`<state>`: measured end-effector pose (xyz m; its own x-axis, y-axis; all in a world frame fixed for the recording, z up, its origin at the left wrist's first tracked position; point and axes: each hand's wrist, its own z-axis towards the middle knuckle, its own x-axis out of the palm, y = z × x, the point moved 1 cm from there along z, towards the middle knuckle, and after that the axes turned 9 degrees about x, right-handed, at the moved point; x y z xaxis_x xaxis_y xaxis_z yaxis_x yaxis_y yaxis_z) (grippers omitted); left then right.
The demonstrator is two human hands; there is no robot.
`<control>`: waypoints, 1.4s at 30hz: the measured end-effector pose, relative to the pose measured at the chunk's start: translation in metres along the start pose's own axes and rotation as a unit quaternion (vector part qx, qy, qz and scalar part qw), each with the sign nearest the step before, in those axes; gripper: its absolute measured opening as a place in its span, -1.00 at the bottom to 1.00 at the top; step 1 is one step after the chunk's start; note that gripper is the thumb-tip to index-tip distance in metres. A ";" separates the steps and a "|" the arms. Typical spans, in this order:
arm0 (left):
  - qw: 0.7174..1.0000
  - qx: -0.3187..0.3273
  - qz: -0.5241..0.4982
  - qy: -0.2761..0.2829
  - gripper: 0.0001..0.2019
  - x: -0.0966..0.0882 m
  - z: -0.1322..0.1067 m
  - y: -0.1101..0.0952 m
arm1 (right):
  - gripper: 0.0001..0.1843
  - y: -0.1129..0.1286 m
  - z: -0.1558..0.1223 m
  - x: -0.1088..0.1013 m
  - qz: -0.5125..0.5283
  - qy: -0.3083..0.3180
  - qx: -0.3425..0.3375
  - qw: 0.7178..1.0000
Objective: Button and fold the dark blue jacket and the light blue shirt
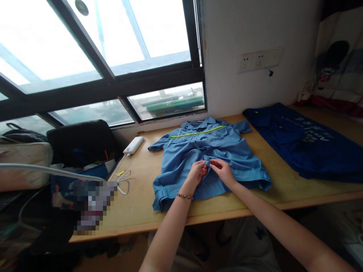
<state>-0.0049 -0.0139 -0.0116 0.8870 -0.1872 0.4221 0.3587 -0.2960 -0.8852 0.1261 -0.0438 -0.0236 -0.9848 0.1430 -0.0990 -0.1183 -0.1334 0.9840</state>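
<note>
A light blue short-sleeved work shirt point(181, 162) with a yellow-green stripe across the chest lies spread on the wooden table, its collar toward the window wall. My left hand point(197, 170) is closed on the shirt's front edge near the middle, a bracelet round its wrist. Close beside it, my right hand point(222, 170) pinches the same edge between thumb and fingers. The cloth is lifted a little and creased where both hands hold it. Whether a button lies between the fingertips is too small to make out.
On the right of the wooden table point(136, 207) lies a dark blue garment point(312, 147) with white print. A white power bank point(133, 145) with a cable point(124, 185) sits at the left. A black chair point(85, 139) and bags stand beyond the table's left side. Sockets point(259, 60) are on the wall.
</note>
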 end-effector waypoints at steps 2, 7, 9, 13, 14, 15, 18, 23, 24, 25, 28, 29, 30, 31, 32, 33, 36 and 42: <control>1.000 0.002 -0.002 0.001 -0.79 -0.001 0.000 0.001 | -0.73 0.002 -0.001 -0.001 -0.006 0.004 -0.007 1.000; 1.000 0.012 -0.020 0.017 -0.76 -0.002 0.002 0.003 | -0.70 0.005 0.000 -0.002 -0.018 0.017 -0.005 1.000; 0.999 0.014 -0.024 0.020 -0.75 -0.003 0.003 0.003 | -0.69 0.005 0.000 -0.002 -0.019 0.020 -0.001 1.000; 0.999 0.016 -0.026 0.022 -0.74 -0.002 0.002 0.002 | -0.71 0.005 0.000 -0.002 -0.015 0.017 0.000 1.000; 0.999 0.019 -0.027 0.023 -0.73 -0.001 0.001 0.002 | -0.71 0.005 0.000 -0.002 -0.017 0.013 0.000 1.000; 0.999 0.023 -0.027 0.024 -0.73 0.000 0.001 0.002 | -0.71 0.006 -0.001 -0.002 -0.021 0.010 -0.001 1.000; 0.999 0.040 -0.010 0.024 -0.70 0.003 0.000 0.002 | -0.73 0.007 -0.002 -0.002 -0.040 -0.001 -0.014 0.999; 0.995 0.069 0.065 0.015 -0.65 0.003 0.001 0.005 | -0.73 0.010 -0.005 -0.002 -0.074 -0.014 -0.052 0.996; 0.995 0.071 0.071 0.012 -0.65 0.003 0.001 0.005 | -0.72 0.011 -0.006 -0.002 -0.078 -0.014 -0.057 0.995; 0.995 0.072 0.072 0.011 -0.65 0.003 0.000 0.005 | -0.72 0.011 -0.007 -0.002 -0.082 -0.015 -0.060 0.995; 0.996 0.067 0.057 0.012 -0.66 0.003 0.000 0.003 | -0.71 0.012 -0.008 -0.001 -0.094 -0.020 -0.071 0.993; 0.997 0.063 0.049 0.012 -0.67 0.003 -0.001 0.002 | -0.71 0.013 -0.008 -0.001 -0.096 -0.021 -0.074 0.992; 0.997 0.058 0.039 0.013 -0.68 0.003 -0.001 0.001 | -0.70 0.013 -0.008 -0.001 -0.098 -0.021 -0.076 0.992; 0.998 0.054 0.029 0.015 -0.68 0.003 -0.001 0.001 | -0.70 0.013 -0.008 -0.001 -0.099 -0.020 -0.078 0.992; 0.998 0.051 0.020 0.018 -0.69 0.003 -0.001 0.000 | -0.70 0.013 -0.008 0.000 -0.100 -0.020 -0.080 0.992; 0.999 0.049 0.011 0.021 -0.70 0.003 -0.002 0.000 | -0.69 0.013 -0.008 0.000 -0.101 -0.018 -0.081 0.991; 0.998 0.049 -0.010 0.024 -0.71 0.003 -0.002 0.000 | -0.66 0.012 -0.009 0.001 -0.111 -0.012 -0.085 0.990; 0.999 0.043 -0.029 0.010 -0.72 0.002 -0.003 0.000 | -0.55 0.012 -0.011 0.002 -0.171 0.006 -0.084 0.982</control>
<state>-0.0036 -0.0167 -0.0100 0.8588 -0.1904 0.4756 0.4336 -0.2245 -0.8727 0.1215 -0.0560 -0.0137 -0.8846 0.1967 -0.4228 -0.4615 -0.2403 0.8540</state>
